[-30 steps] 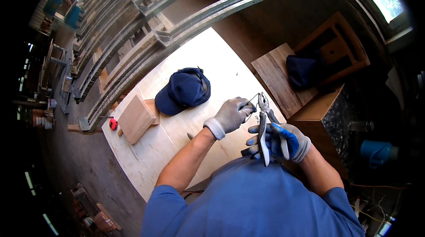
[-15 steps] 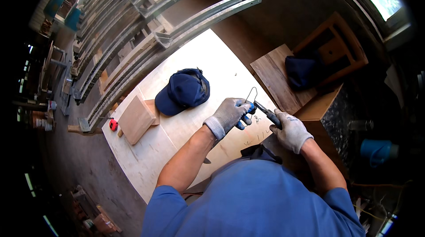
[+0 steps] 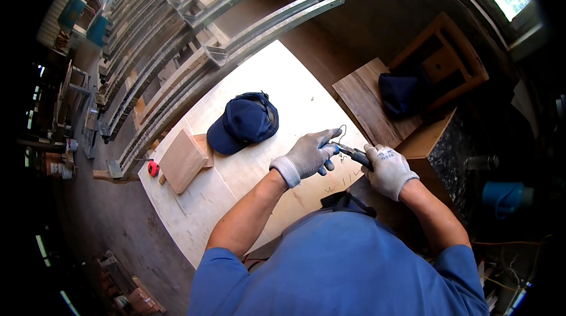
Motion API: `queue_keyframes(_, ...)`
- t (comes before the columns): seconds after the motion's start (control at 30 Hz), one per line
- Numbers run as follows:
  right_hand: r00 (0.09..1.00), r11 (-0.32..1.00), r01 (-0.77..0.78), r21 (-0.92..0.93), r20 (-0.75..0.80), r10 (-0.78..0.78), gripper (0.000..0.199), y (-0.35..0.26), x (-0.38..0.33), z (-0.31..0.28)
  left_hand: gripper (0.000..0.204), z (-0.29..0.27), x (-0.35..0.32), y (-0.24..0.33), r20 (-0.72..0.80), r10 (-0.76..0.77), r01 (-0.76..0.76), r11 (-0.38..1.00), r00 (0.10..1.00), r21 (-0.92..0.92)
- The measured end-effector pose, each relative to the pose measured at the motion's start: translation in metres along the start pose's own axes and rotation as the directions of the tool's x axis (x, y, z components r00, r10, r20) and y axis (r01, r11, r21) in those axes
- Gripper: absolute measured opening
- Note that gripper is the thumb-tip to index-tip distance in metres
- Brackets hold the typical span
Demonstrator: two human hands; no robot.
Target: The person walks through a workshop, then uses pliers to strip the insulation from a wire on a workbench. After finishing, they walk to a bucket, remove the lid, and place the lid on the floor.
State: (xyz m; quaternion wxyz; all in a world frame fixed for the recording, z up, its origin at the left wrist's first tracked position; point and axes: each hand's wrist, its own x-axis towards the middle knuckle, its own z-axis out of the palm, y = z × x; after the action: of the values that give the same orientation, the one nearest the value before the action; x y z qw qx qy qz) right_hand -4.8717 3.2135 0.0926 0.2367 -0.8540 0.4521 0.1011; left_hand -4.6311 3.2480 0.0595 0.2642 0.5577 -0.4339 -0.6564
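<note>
My left hand [image 3: 306,155], in a grey work glove with blue fingertips, pinches a thin bent wire [image 3: 344,131] above the white board. The index finger lies stretched along the wire; part of the wire is hidden behind the fingers. My right hand [image 3: 390,171], gloved too, is closed around the dark handles of a pair of pliers [image 3: 356,155]. The jaws of the pliers point left and meet the wire at my left fingertips. To the left of my left hand a dark blue cap [image 3: 243,120] rests on the board.
The white board [image 3: 283,80] serves as a tabletop. On its left lie wooden blocks [image 3: 184,161] and a red tape measure [image 3: 153,168]. Metal rails [image 3: 259,33] stand behind it. At the right are a wooden chair [image 3: 454,68] with dark cloth and a blue jug [image 3: 502,198].
The wire loop has turned and sits lower, close to the pliers' jaws. My left index finger has stretched out along it. My right hand keeps its hold on the pliers.
</note>
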Motion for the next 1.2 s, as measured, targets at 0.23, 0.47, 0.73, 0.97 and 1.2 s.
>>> queue_keyframes(0.23,0.999,0.996,0.009,-0.086,-0.052,-0.013,0.038,0.008,0.005,0.009,0.057,-0.005,0.004,-0.008,0.106,-0.009,0.028,0.983,0.994,-0.181)
queue_keyframes(0.47,0.978,0.962,-0.002,-0.273,-0.203,-0.056,0.048,0.004,0.009,0.018,0.059,0.004,0.005,-0.015,0.114,0.055,-0.031,0.978,0.992,-0.205)
queue_keyframes(0.73,0.971,0.949,-0.021,-0.314,-0.231,-0.055,0.049,0.001,0.007,0.016,0.061,0.006,0.006,-0.016,0.055,0.156,-0.148,0.982,0.986,-0.118)
queue_keyframes(0.97,0.98,0.95,-0.034,-0.309,-0.197,-0.029,0.047,-0.001,0.007,0.014,0.061,0.008,0.009,-0.016,0.062,0.121,-0.114,0.987,0.991,-0.116)
queue_keyframes(1.2,0.997,0.994,-0.049,-0.095,-0.058,0.043,0.043,0.008,0.009,0.011,0.058,0.012,0.008,-0.015,0.079,0.095,-0.081,0.983,0.992,-0.162)
